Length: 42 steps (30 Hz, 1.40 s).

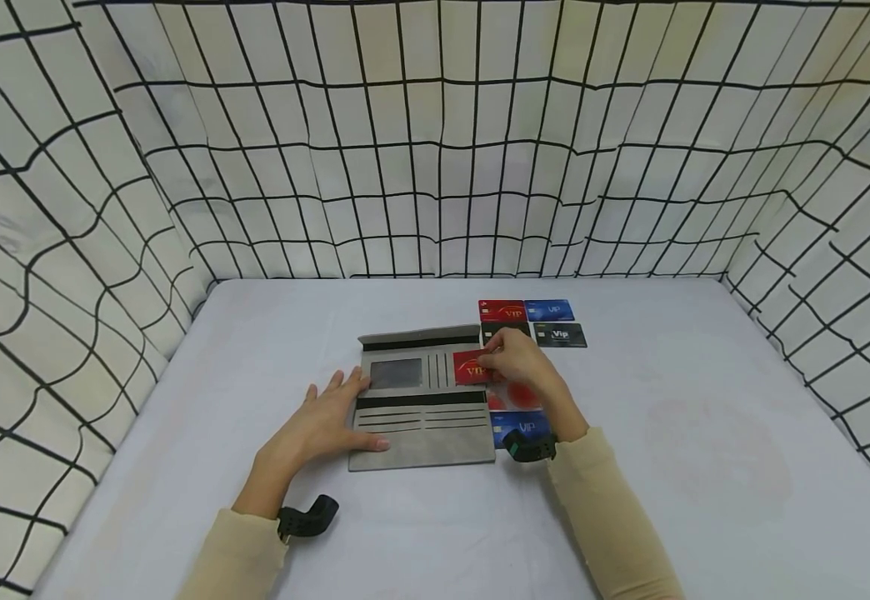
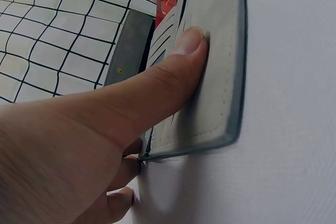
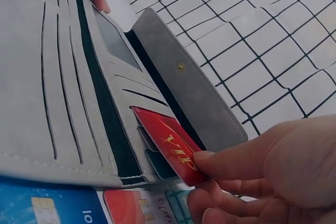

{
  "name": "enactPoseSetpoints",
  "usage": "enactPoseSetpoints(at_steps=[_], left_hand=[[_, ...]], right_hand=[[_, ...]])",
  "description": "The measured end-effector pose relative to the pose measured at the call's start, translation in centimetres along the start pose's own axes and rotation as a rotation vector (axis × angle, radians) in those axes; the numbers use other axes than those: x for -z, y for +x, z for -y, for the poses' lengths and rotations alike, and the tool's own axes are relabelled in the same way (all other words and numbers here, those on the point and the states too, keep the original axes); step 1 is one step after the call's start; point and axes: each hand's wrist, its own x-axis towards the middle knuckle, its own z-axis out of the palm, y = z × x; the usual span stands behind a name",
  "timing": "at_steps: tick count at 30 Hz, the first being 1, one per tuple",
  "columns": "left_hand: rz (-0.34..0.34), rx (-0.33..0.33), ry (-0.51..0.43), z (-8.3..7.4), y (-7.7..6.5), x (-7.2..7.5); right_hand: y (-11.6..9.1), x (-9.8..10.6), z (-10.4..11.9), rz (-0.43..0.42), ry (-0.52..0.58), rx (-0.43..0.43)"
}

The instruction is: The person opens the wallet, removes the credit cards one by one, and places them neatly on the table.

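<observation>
A grey wallet (image 1: 435,447) lies unfolded on the table, with card slots, a dark window pocket (image 1: 396,373) and a raised top flap (image 3: 184,72) with a brass snap. My left hand (image 1: 322,421) rests on its left edge, fingers spread and the thumb (image 2: 181,59) laid flat on the lower panel. Between thumb and fingers, my right hand (image 1: 522,364) pinches the right end of a red VIP card (image 3: 168,142). That card lies over the slots at the wallet's upper right, its left end right at the slot edges.
Beyond the wallet's right side lie a red card (image 1: 502,310), a blue card (image 1: 549,310) and a black card (image 1: 559,335). Another dark card is partly hidden behind the right hand. Nearer, a blue card (image 1: 516,425) sits beside the wallet's edge. A black grid net (image 1: 438,150) surrounds the table.
</observation>
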Motion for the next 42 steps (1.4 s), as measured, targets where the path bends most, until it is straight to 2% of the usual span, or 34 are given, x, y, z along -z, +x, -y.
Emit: enactPoseSetpoints(at_steps=[13,23,42], left_hand=[[-0.003,-0.003,0.0,-0.2,0.0,0.0],[0.0,-0.005,0.003,-0.2,0.1,0.0],[-0.009,0.004,0.008,-0.2,-0.1,0.0]], right_hand=[[0.0,1.1,-0.6,0.024,0.07,-0.01],[0.0,3.1,-1.9,0.025,0.105,0.045],[-0.2,7.4,-5.5,-0.068,0.179,-0.077]])
